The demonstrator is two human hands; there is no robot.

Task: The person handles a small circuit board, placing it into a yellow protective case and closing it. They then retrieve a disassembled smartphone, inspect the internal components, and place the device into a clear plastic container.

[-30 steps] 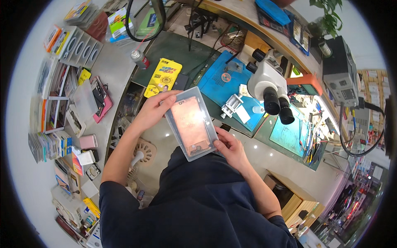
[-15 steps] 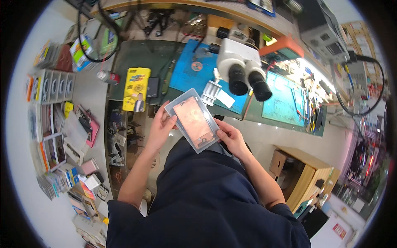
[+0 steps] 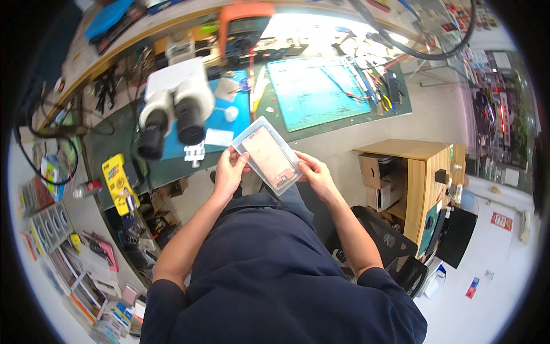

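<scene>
Both my hands hold a shallow, clear plastic tray (image 3: 256, 171) in front of my waist, by the bench's near edge. Inside lies a flat, phone-sized, pinkish-copper panel (image 3: 267, 155) with a small cut-out patch at its lower end. My left hand (image 3: 230, 173) grips the tray's left side, thumb on the rim. On the opposite side, my right hand (image 3: 317, 179) pinches the edge between thumb and fingers. The tray is tilted, its upper end leaning left. Fingers beneath it are partly hidden.
A white microscope (image 3: 182, 86) with black eyepieces stands on the bench at left. Beyond the tray lies a teal mat (image 3: 309, 100), with pliers and hand tools to its right. A yellow package (image 3: 119, 182) lies far left. A wooden cabinet (image 3: 417, 172) and black mesh chair (image 3: 385, 232) stand right.
My view has turned right, so the microscope and yellow package sit further left and the chair shows. Both hands keep their hold on the tray.
</scene>
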